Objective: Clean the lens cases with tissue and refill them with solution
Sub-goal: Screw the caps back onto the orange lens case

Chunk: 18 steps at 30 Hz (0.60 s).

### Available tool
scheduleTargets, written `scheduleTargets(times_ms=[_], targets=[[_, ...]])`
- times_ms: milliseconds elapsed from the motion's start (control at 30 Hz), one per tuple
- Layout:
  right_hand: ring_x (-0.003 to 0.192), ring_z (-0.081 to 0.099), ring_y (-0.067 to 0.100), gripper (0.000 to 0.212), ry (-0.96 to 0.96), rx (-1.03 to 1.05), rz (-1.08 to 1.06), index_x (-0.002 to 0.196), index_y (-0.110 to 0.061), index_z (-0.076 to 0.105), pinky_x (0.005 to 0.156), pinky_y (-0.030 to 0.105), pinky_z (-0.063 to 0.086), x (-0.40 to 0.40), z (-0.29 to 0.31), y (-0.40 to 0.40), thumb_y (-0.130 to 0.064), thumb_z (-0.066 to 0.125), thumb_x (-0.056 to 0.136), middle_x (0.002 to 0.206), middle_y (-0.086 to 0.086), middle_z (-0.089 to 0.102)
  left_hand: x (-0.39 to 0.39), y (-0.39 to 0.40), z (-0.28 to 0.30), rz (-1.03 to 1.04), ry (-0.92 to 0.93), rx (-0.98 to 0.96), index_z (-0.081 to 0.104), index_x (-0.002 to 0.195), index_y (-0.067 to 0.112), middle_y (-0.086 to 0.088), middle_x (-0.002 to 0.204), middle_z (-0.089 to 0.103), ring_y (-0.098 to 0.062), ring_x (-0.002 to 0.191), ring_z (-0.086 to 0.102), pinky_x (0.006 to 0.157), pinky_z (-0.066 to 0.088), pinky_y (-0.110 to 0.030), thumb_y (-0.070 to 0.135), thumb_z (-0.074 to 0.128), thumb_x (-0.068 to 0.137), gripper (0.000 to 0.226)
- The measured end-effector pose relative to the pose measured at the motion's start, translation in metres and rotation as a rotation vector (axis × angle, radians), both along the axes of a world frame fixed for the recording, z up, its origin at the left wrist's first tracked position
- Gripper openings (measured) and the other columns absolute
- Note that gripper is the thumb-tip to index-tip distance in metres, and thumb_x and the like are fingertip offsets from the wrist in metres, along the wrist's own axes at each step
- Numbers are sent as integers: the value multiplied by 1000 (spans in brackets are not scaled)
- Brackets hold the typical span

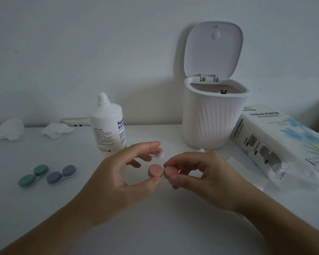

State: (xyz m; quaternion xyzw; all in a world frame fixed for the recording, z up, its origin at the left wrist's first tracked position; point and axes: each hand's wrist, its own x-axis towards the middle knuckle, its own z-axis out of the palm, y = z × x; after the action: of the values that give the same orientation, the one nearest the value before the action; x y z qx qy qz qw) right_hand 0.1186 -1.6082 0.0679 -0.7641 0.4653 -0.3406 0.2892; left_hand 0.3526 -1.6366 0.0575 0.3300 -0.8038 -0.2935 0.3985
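The left hand (118,173) pinches a pink cap (155,171), thumb below; the right hand (201,172) pinches another pink cap (170,171) beside it (the two grips almost touch), both hands low over the surface (155,227).

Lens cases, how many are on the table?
3. The green case and the purple case lie side by side at the left. The pink case sits behind the left hand, partly hidden, its pink caps in both hands.
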Motion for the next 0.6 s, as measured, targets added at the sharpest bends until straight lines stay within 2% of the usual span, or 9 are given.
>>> scheduleTargets(times_ms=[100, 200, 267, 367, 433, 500, 600], targets=[[79, 72, 12, 14, -2, -11, 4, 103, -34, 72, 82, 31, 52, 0, 0, 0, -31, 74, 89, 92, -17, 72, -2, 2, 0, 77, -3, -41, 68, 113, 41, 18, 108, 70, -12, 100, 63, 82, 48, -16, 45, 83, 70, 46], [80, 72, 12, 15, 11, -16, 16, 104, -33, 72, 82, 26, 53, 1, 0, 0, -31, 73, 90, 92, -17, 72, -3, 1, -2, 92, -5, -52, 69, 95, 28, 32, 95, 69, 9, 93, 62, 76, 41, -4, 22, 92, 68, 36], [80, 72, 11, 14, 21, -19, 19, 104, -34, 72, 82, 23, 53, 0, -1, 0, -31, 73, 90, 91, -18, 72, -3, 0, -2, 83, -12, -48, 70, 97, 28, 32, 95, 70, 4, 93, 64, 77, 43, -5, 16, 90, 72, 34], [79, 72, 10, 13, 22, -20, 13, 103, -34, 72, 83, 21, 51, 0, -1, -1, -31, 73, 91, 90, -19, 72, 0, 0, 0, 20, -15, -3, 69, 114, 40, 23, 113, 72, -11, 105, 67, 86, 47, -17, 29, 76, 80, 36], [80, 72, 10, 14, 26, -16, 16, 104, -35, 72, 84, 23, 50, 0, -1, -1, -32, 72, 91, 91, -20, 72, 0, -1, 0, 12, -46, 4, 66, 121, 40, 16, 123, 70, -20, 109, 66, 88, 50, -27, 39, 72, 81, 41], [80, 72, 10, 14, 24, -22, 20, 105, -34, 72, 83, 23, 50, 1, -1, -1, -31, 73, 90, 90, -20, 72, 0, 0, -1, 37, -44, -12, 66, 119, 41, 16, 118, 70, -18, 100, 66, 84, 51, -24, 44, 75, 76, 44], [80, 72, 11, 14, 20, -23, 23, 105, -32, 73, 83, 24, 51, 1, 0, 0, -30, 73, 90, 90, -18, 72, -1, -1, -2, 84, -5, -4, 67, 101, 38, 18, 94, 70, -12, 81, 61, 71, 46, -11, 54, 79, 67, 40]])
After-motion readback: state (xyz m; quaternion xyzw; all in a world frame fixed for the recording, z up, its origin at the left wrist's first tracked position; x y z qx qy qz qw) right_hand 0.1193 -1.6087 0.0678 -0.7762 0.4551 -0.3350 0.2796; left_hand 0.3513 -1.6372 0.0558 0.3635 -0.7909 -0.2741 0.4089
